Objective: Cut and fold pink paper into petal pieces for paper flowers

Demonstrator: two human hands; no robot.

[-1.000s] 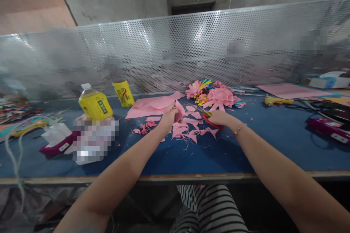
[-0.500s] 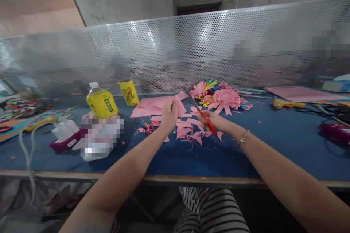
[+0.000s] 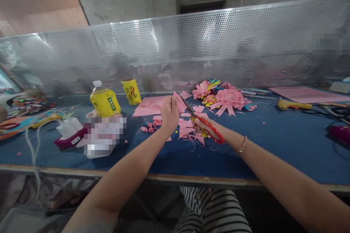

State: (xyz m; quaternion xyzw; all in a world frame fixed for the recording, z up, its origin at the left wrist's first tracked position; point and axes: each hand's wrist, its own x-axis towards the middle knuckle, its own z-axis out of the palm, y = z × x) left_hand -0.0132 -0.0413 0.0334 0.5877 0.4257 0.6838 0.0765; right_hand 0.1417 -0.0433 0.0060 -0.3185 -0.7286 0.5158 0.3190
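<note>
Left hand point(image 3: 169, 114), head view: pinching pink paper piece point(image 3: 179, 102) above pink scraps point(image 3: 186, 130). Right hand point(image 3: 218, 125) grips red-handled scissors point(image 3: 202, 119), blades at paper's edge; contact unclear. Cutting seems in hand; cut calls for firm paper, fingers clear. Paper thin-looking, raised, peaked at top.

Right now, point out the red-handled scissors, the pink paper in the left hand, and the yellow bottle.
Red-handled scissors point(image 3: 202, 119): head view, on the red handle near the blades.
Pink paper point(image 3: 179, 104): head view, on its face, beside the left hand point(image 3: 169, 114).
Yellow bottle point(image 3: 103, 102): head view, on its body.
</note>
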